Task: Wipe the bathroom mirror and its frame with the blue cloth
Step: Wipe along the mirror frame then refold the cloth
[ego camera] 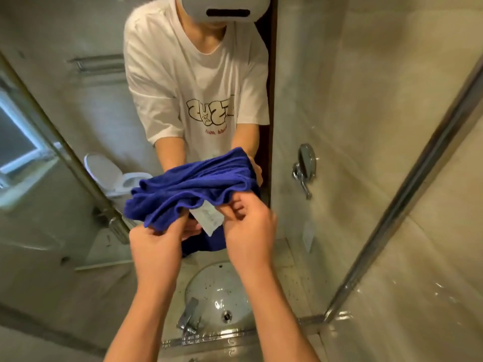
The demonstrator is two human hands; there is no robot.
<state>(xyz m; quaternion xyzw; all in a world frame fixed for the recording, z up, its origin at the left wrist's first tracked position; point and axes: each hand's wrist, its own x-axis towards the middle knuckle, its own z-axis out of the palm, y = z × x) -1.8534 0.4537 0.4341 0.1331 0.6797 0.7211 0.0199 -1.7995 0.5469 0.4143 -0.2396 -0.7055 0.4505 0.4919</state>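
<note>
Blue cloth (188, 189) bunched in front of the mirror (65, 152), above the sink (209, 288).

Pinched along its near edge by left hand (154, 246) and right hand (251, 231), fingers curled into the fabric. Soft, light, floppy; probably best folded into a pad. Glass broad and open; tighter at the frame (271, 100) and wall tap (303, 168).

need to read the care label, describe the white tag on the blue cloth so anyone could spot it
Start at the mirror, where both hands bunch the blue cloth. The white tag hangs from its lower edge between the left hand and right hand: the only pale strip on blue fabric.
</note>
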